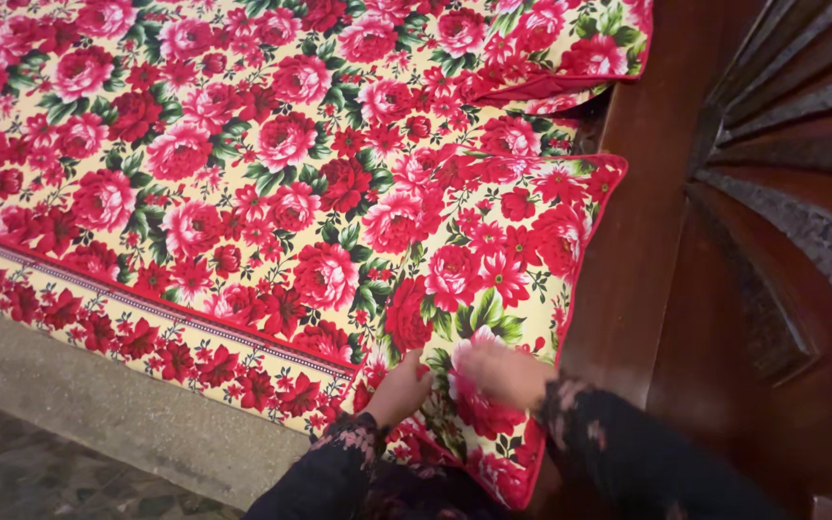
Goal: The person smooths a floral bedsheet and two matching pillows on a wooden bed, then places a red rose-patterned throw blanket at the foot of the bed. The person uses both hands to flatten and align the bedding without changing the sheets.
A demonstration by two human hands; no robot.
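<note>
Your left hand (399,390) sits at about six o'clock in the view, its fingers curled and pressed onto the near edge of the floral pillow (493,289); whether it pinches the fabric or only rests on it, you cannot tell. Your right hand (501,374) lies just beside it toward three o'clock, blurred, palm down on the same pillow, so its grip cannot be told either. Both dark patterned sleeves (618,453) enter from the bottom edge. The pillow, cream with red and pink roses and a red piped border, lies from the centre toward five o'clock, on the floral bedsheet (195,164) of matching print. A second pillow (551,48) of that print lies at one o'clock. The dark wooden headboard (715,289) fills the three o'clock side. At eight o'clock you see the grey stone floor (69,424).
</note>
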